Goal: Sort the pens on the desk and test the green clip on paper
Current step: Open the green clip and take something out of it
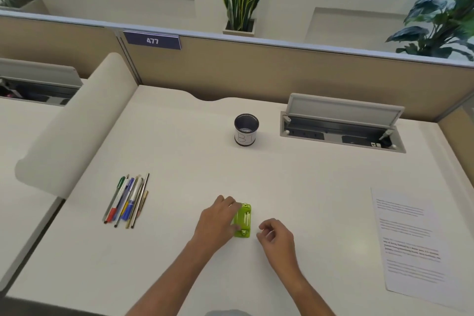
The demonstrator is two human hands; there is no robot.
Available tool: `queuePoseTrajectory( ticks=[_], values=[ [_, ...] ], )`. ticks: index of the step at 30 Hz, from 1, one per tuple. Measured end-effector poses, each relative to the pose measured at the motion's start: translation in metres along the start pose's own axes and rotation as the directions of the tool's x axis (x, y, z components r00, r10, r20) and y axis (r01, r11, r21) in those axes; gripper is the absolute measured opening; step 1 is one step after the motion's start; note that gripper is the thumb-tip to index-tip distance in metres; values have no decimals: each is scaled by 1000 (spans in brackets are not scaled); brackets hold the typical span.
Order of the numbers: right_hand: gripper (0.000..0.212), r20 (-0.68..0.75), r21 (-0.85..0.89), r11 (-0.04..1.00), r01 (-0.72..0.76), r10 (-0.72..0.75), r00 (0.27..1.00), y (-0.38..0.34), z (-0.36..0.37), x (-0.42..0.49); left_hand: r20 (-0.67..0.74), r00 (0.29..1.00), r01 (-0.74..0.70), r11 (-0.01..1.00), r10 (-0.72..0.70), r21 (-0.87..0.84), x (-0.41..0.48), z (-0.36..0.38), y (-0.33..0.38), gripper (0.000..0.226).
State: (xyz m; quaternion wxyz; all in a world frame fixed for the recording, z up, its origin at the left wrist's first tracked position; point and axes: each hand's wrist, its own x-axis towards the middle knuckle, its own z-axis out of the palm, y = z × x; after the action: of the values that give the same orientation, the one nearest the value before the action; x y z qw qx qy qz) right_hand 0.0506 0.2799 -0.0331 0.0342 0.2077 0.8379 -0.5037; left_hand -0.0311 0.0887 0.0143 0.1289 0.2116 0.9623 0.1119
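A green clip [243, 220] lies flat on the white desk [179, 149], near the front middle. My left hand [218, 220] rests on its left side, fingers curled over the edge. My right hand [275, 236] hovers just right of the clip, fingers loosely curled, holding nothing. A bundle of several pens [127, 201] lies side by side at the left of the desk. A printed sheet of paper [410, 244] lies at the right edge. A mesh pen cup [246, 129] with a white label stands at the back middle and looks empty.
An open cable box [341, 126] with a raised lid is set into the desk at the back right. A beige partition [256, 69] with a "477" plate runs behind. A curved divider [77, 120] bounds the left side.
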Motion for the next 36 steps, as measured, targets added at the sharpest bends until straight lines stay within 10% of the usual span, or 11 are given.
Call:
queuePoseTrajectory(
  ticks=[18, 29, 36],
  values=[
    [40, -17, -6, 999, -43, 43, 999, -9, 34, 1, 82, 985, -150, 988, 151, -20, 20, 21, -17, 127],
    [37, -18, 41, 998, -49, 50, 999, -6, 30, 1, 19, 980, -197, 980, 197, 11, 25, 23, -13, 91],
    [37, -66, 133, 990, -51, 61, 996, -7, 14, 2, 8, 997, -58, 881, 70, -470, 15, 12, -39, 101]
  ],
)
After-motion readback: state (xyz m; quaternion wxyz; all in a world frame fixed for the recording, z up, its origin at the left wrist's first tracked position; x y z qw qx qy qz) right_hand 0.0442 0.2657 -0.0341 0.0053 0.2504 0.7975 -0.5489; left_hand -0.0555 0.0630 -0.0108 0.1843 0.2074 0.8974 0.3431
